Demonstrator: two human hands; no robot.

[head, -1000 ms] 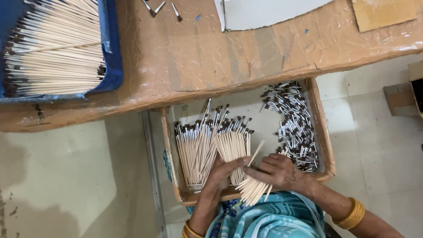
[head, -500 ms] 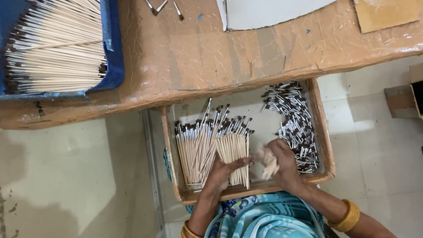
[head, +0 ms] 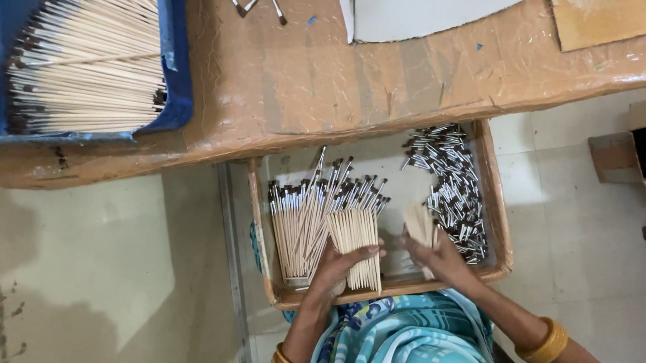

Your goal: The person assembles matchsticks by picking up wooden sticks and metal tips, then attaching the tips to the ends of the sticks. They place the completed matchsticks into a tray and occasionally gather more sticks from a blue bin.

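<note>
Our landmark is the tray [head: 496, 233] on our lap. Far up-left of it, a blue bin [head: 179, 66] holds long sticks [head: 88, 69]. In the tray's left half lie capped sticks [head: 303, 217], with a bare bundle [head: 360, 245] beside them. Our left hand [head: 337, 265] rests on that bundle, fingers spread flat across it. Our right hand [head: 439, 255], mid-tray, pinches a few sticks [head: 419, 226] between thumb and fingers. At the tray's right side sit metal caps [head: 450, 187]. We'd judge it best to keep ends level and grip loosely.
</note>
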